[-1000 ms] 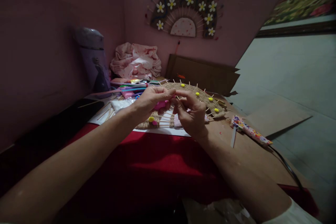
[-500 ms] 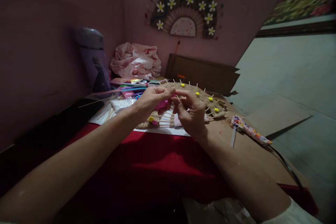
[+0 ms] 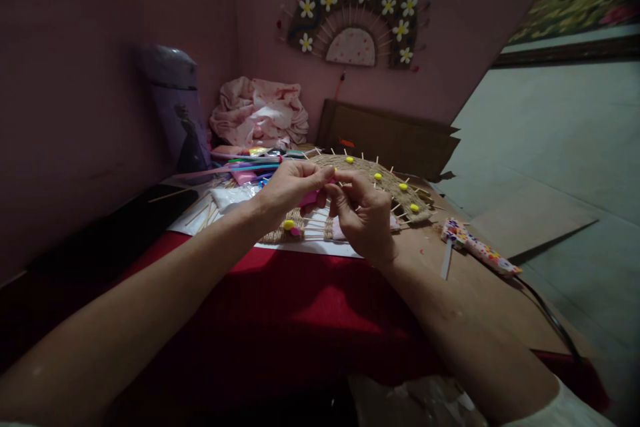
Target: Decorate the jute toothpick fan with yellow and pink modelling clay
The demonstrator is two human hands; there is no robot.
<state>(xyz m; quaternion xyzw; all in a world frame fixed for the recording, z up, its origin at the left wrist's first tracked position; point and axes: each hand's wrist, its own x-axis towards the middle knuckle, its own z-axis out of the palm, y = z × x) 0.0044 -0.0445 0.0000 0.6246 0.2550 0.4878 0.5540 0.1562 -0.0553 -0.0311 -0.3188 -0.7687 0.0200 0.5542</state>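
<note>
My left hand (image 3: 295, 185) and my right hand (image 3: 364, 212) meet above the work, fingertips pinched together. A lump of pink modelling clay (image 3: 310, 198) shows under the fingers of my left hand. Whatever small bit my right fingertips pinch is hidden. Below and behind both hands lies a fan-shaped piece woven from twine (image 3: 360, 167) on thin sticks, dotted with yellow clay ovals (image 3: 377, 176). On its left end, a pink clay petal (image 3: 295, 231) sits beside a yellow oval (image 3: 289, 225).
At right, a flower-patterned glue gun (image 3: 480, 250) with a black cord rests on cardboard (image 3: 480, 300). Behind stand a purple cylinder (image 3: 177, 113), bunched pink cloth (image 3: 260, 110) and cardboard sheets (image 3: 385, 137). Loose sticks (image 3: 200, 210) lie left. A finished flowered fan (image 3: 350, 13) hangs on the wall.
Both hands keep nearly the same place, fingertips still together. The pink clay shows slightly less between the fingers. The view has shifted a little.
</note>
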